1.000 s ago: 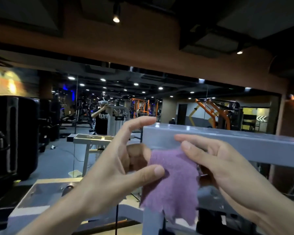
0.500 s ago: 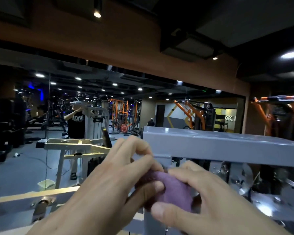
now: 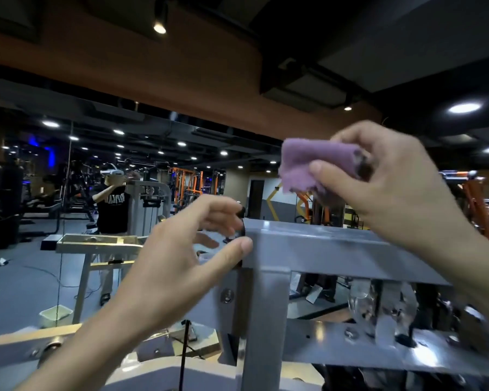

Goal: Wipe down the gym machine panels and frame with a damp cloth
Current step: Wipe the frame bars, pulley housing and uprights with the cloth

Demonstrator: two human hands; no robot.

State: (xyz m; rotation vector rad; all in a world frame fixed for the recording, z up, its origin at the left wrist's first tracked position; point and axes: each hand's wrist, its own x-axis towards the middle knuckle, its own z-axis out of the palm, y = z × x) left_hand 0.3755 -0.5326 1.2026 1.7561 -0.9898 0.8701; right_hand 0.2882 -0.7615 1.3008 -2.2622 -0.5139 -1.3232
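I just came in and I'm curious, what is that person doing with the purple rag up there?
A person is cleaning a gym machine. The right hand pinches a bunched purple cloth in the air above the grey top bar, not touching it. The left hand reaches to the bar's left end, its thumb at the corner. A big wall mirror behind shows the gym.

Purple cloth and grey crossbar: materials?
Purple cloth: looks like soft napped fabric, maybe microfibre or terry; fuzzy surface, frayed lower edge, folds limply in the right hand.
Grey crossbar: probably painted steel box tube; square edges, smooth semi-gloss grey coat with light glare.
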